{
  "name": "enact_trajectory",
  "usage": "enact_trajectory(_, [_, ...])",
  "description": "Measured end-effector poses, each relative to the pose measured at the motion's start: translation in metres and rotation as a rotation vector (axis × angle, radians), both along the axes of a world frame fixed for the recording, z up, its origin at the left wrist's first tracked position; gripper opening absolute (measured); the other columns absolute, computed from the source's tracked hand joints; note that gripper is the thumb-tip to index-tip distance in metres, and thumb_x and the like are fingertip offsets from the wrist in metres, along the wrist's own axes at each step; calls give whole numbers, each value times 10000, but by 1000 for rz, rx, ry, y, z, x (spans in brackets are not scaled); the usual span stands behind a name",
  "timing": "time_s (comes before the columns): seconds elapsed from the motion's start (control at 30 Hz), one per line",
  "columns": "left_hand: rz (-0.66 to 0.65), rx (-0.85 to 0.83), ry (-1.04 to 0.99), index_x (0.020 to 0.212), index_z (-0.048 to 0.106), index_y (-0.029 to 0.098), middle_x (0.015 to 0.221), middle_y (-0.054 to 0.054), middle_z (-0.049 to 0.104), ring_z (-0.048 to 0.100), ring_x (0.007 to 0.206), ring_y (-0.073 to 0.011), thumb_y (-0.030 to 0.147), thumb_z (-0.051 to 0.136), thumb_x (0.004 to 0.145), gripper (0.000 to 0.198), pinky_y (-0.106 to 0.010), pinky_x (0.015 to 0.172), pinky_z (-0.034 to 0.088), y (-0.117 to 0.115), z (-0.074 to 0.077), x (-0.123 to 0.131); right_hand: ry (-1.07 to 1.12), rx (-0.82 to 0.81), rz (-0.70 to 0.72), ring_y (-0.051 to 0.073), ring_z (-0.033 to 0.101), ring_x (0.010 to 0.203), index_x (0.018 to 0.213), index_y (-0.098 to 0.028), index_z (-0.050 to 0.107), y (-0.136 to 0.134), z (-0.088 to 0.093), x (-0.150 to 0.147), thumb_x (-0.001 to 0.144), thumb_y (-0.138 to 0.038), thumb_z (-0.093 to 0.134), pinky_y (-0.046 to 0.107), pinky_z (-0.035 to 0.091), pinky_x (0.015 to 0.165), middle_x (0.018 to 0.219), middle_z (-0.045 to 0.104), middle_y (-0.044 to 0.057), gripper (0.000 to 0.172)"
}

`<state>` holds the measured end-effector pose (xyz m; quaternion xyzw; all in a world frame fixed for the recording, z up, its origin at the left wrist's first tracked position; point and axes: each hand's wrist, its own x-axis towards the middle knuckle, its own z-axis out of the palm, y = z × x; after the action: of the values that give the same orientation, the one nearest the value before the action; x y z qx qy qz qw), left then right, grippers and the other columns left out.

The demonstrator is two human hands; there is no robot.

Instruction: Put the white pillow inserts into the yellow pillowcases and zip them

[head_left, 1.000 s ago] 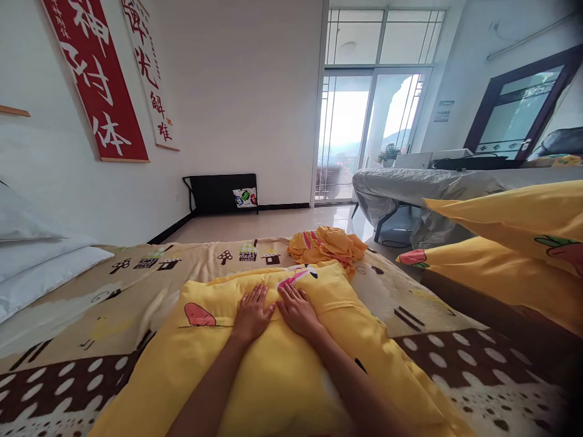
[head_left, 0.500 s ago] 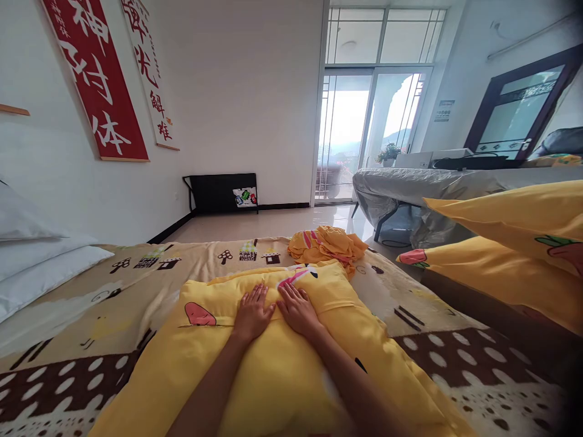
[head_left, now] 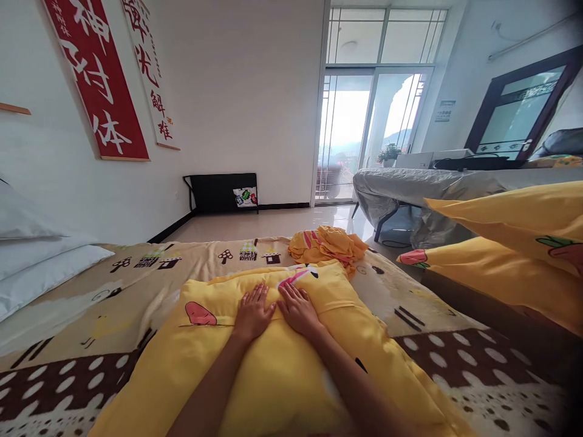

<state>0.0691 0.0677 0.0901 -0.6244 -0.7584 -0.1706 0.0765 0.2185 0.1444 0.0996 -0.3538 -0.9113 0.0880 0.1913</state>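
A plump yellow pillow (head_left: 273, 370) with a printed pink carrot lies in front of me on a patterned blanket (head_left: 191, 258). My left hand (head_left: 254, 312) rests flat on its upper part, fingers stretched out. Beside it, my right hand (head_left: 298, 308) lies palm down on the same pillow, near a pink and white print, its fingers extended. The two hands nearly meet at the thumbs. Just past the pillow's far edge sits a crumpled heap of orange-yellow fabric (head_left: 325, 243).
White pillows (head_left: 50, 267) are stacked at the left. Yellow pillows with carrot prints (head_left: 510, 261) rise at the right. Behind them stands a plastic-covered table (head_left: 410, 182) bearing a box and dark items. A black folded panel (head_left: 214, 191) leans against the far wall, left of glass doors (head_left: 346, 139).
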Motion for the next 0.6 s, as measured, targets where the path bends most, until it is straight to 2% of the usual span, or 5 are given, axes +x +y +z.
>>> enact_trajectory(0.6, [-3,-58,-37,1430,379,171,1522,-69,328,281,1415,-217,455,386,895,606,-438,1165,244,-4,9,3,-3,-8,-2,205,282,1404,1411,-187,420,1,-1,0,967,-407,293,424,180,1133,1501,357,91,512])
